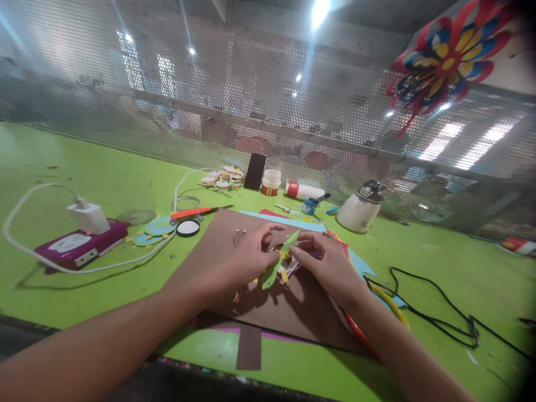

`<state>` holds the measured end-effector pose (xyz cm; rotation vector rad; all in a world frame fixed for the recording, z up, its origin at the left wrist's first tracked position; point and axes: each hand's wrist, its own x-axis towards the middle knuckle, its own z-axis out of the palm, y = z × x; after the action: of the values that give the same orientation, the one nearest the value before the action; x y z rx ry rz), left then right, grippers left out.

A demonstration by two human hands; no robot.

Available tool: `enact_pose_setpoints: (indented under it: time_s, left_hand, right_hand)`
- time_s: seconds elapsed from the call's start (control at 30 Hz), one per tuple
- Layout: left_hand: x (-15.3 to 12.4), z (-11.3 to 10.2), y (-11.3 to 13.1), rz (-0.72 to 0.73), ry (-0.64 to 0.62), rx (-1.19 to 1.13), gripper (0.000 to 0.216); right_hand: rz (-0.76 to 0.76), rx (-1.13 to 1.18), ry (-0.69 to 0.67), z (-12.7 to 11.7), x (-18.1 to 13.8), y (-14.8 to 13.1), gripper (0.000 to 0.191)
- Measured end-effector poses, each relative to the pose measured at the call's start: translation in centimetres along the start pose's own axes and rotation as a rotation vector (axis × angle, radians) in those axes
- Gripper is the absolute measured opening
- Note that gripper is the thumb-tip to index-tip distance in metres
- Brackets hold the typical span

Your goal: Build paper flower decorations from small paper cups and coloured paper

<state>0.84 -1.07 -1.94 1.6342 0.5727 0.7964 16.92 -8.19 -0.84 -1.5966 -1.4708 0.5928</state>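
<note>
Over the brown sheet [218, 240], a narrow light-green paper cutout [272, 273] with small yellow pieces at its middle is held up at a slant. My left hand [251, 254] closes thumb and fingers on its left side, close to the yellow pieces. On the other side, my right hand [326, 259] pinches near the cutout's upper part with thumb and forefinger. Small yellow and white paper scraps lie on the sheet below the hands. Part of the cutout is hidden behind my fingers.
An orange craft knife [190, 214] and a round black-rimmed lid [188, 227] lie left of the sheet. Further left is a purple power strip [79, 245] with a white charger. Behind stand a phone [255, 171], jars and a white kettle-like container [358, 209]. A black cable [435, 324] loops at right.
</note>
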Motion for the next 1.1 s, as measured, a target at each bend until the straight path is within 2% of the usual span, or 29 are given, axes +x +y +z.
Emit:
enact_pose_setpoints:
  time_s: [0.2, 0.37, 0.57, 0.73, 0.9, 1.1]
  left_hand:
    - [0.0, -0.4, -0.7, -0.018, -0.013, -0.017, 0.047]
    - [-0.3, -0.5, -0.2, -0.028, -0.045, -0.104, 0.046]
    - [-0.7, -0.4, 0.5, -0.083, -0.118, -0.345, 0.048]
    - [-0.7, -0.3, 0.6, -0.112, -0.17, -0.536, 0.053]
    - [-0.7, -0.3, 0.6, -0.124, -0.196, -0.587, 0.059]
    - [-0.6, -0.3, 0.5, -0.125, -0.189, -0.623, 0.061]
  right_hand:
    - [-0.012, 0.063, 0.037, -0.1, 0.0, 0.4, 0.036]
    - [0.041, 0.213, -0.042, -0.3, -0.1, 0.0, 0.036]
    - [0.117, 0.431, -0.089, -0.6, -0.2, -0.3, 0.035]
    - [0.123, 0.544, -0.163, -0.7, -0.3, 0.0, 0.031]
    - [0.158, 0.648, -0.242, -0.7, -0.5, 0.0, 0.033]
    - [0.14, 0.69, -0.263, -0.3, -0.6, -0.1, 0.029]
